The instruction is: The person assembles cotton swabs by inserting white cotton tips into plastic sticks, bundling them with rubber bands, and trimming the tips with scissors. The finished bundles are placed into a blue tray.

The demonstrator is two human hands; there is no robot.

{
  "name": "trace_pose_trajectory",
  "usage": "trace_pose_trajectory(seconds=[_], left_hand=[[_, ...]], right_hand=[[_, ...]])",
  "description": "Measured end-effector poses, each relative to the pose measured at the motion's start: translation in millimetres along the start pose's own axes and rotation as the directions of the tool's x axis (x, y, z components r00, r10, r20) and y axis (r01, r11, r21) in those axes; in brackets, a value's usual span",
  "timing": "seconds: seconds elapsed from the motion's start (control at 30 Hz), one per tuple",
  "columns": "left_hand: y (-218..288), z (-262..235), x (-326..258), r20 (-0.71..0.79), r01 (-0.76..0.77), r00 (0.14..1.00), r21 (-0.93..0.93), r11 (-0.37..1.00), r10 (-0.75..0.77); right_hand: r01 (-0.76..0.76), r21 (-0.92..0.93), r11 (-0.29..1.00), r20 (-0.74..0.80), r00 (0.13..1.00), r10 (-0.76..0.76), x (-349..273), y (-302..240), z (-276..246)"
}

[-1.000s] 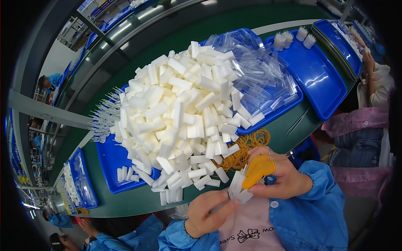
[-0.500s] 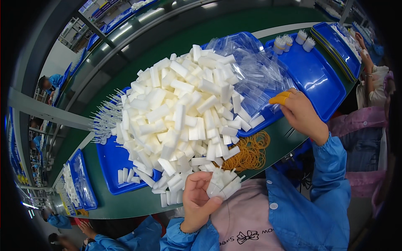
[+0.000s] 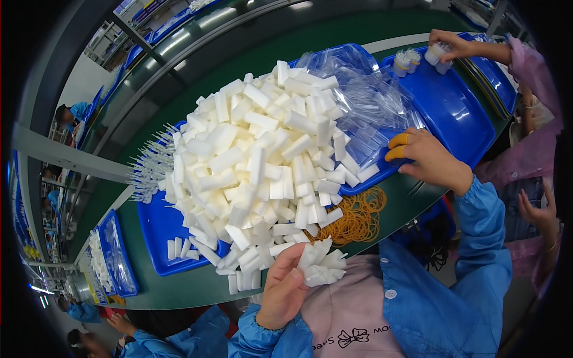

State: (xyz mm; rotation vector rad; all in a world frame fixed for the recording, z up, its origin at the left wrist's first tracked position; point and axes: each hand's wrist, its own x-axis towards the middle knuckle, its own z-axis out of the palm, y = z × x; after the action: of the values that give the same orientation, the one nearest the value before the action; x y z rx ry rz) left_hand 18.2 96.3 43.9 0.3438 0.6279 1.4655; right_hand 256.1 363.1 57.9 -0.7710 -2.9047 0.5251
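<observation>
Head view: 2 hands of the wearer, well apart, each at separate work.
Left hand: the left hand (image 3: 285, 296) is closed on a white foam bundle (image 3: 322, 265), thumb on the near side; the pieces fan out unevenly.
Bundle position: above the wearer's lap, just beside the near edge of the green table (image 3: 400, 194).
Right hand: the right hand (image 3: 434, 156), with 2 yellow finger covers (image 3: 399, 141), is at the near right edge of the clear plastic strips (image 3: 370, 98); whether it grips any, I cannot tell.
Foam handling: judged light, soft and easily dented; loose pieces likely splay under uneven pressure.
Foam hold: best taken around the middle, thumb against fingers, with gentle, even pressure.
Strip handling: judged thin, light, springy and slippery; creasing is a risk.
Strip hold: best pinched singly by an exposed end or edge.
Nearby stock: foam pile (image 3: 256, 155) at centre; orange rubber bands (image 3: 352, 221) between pile and table edge.
Far right: a co-worker's hand (image 3: 452, 45) holds a banded bundle (image 3: 438, 53) over a blue tray (image 3: 459, 116).
</observation>
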Motion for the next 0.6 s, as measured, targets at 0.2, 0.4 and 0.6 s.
trace_pose_trajectory(seconds=[0.2, 0.4, 0.6], left_hand=[[-2, 6, 3, -0.140, 0.009, 0.990, 0.099, 0.995, 0.005], [-10, -3, 5, -0.033, -0.149, 0.986, 0.288, 0.946, 0.166], [-10, 6, 4, 0.130, -0.343, 0.937, 0.526, 0.778, 0.326]], right_hand=[[-0.085, 0.108, 0.990, -0.470, 0.874, 0.127, -3, -12, 1], [0.302, 0.927, 0.221, -0.373, 0.789, 0.488, -26, -107, 27], [0.410, 0.897, 0.166, -0.441, 0.804, 0.399, -30, -135, 49]])
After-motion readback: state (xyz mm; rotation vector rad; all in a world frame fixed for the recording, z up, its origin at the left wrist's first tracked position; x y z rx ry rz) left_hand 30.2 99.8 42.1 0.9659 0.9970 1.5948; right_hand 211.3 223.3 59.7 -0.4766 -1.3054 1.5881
